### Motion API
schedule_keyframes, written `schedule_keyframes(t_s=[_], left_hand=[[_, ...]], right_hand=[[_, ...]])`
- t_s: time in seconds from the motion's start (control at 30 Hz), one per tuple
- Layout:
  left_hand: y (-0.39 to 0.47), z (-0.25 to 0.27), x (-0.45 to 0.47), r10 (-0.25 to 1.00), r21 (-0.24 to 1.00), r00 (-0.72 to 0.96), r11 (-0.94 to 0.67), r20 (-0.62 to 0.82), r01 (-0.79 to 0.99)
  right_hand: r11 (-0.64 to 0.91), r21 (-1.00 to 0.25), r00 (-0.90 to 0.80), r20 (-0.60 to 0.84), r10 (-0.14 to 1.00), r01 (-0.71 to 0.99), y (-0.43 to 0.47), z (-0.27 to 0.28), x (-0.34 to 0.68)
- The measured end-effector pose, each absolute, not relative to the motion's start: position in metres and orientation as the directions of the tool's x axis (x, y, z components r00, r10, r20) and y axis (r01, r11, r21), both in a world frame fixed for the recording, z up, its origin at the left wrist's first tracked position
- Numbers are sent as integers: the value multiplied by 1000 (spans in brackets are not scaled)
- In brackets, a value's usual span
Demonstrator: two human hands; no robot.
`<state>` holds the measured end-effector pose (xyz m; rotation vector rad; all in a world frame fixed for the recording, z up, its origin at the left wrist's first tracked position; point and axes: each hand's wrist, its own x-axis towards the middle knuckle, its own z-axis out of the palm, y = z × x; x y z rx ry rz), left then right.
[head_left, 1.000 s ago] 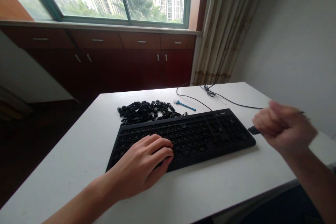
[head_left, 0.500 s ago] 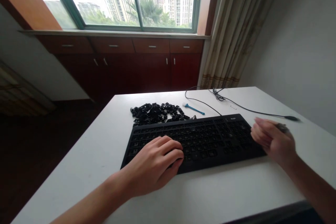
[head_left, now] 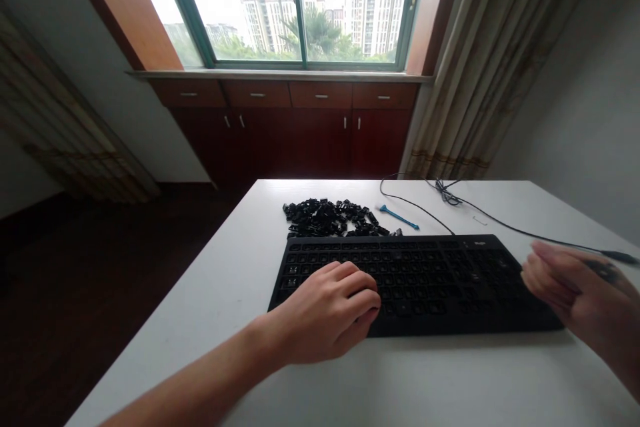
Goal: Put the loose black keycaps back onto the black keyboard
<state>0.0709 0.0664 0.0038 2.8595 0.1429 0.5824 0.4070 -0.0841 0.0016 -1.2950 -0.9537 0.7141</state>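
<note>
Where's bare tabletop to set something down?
Free: white table left of the keyboard, and the strip before its near edge, between the left hand and right hand. Crowded: behind the keyboard, with loose black pieces, blue tool and cable.

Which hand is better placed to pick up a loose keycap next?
Probably the left hand: it rests on the keyboard, nearer the loose keycaps. The right hand is farther off, apparently closed around a dark object.

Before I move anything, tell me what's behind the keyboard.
Behind the keyboard lie a pile of small black pieces, a blue tool, a bent wire and a partly bundled cable. Whatever sits low against the keyboard's rear edge is hidden.
</note>
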Motion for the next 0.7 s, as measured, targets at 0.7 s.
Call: schedule_keyframes(t_s=[0.7], left_hand=[[66,4,69,132,200,928,-978,348,64]], right_hand=[[-36,-340,17,-61,998,940,68,34,350]])
